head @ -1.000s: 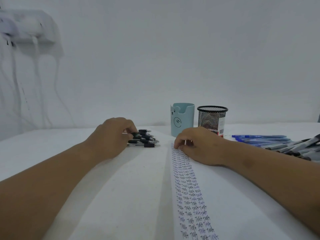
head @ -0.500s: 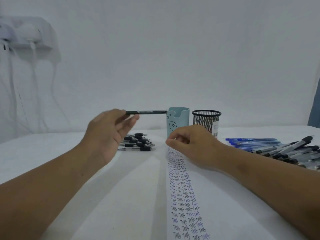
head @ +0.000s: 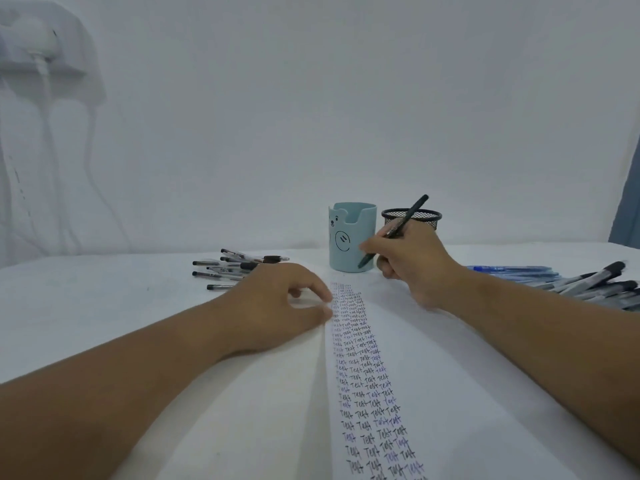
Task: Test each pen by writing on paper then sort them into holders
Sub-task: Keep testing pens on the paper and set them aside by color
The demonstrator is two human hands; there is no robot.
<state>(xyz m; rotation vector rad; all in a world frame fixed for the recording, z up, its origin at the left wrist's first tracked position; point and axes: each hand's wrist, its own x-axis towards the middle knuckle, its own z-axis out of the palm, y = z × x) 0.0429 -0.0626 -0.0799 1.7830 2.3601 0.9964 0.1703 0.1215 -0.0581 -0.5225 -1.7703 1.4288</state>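
Observation:
My right hand (head: pixel 412 263) grips a dark pen (head: pixel 410 214) in a writing hold, tip down, just above the far end of the paper (head: pixel 450 375). Columns of the word "Test" run down the paper's left side. At the paper's left edge, my left hand (head: pixel 280 306) rests with loosely curled fingers touching the sheet and holds nothing. A light blue bear-face holder (head: pixel 351 237) and a black mesh holder (head: pixel 412 216) stand side by side behind the paper.
A pile of black pens (head: pixel 235 268) lies left of the blue holder. Blue pens (head: pixel 509 270) and a heap of grey-and-black pens (head: pixel 602 289) lie at the right. A white wall with a socket and cables (head: pixel 38 64) rises behind the table.
My left hand lifted a pen from the black pile and passed it across. My right hand now holds it in a writing grip, and my left hand has dropped to the paper's edge.

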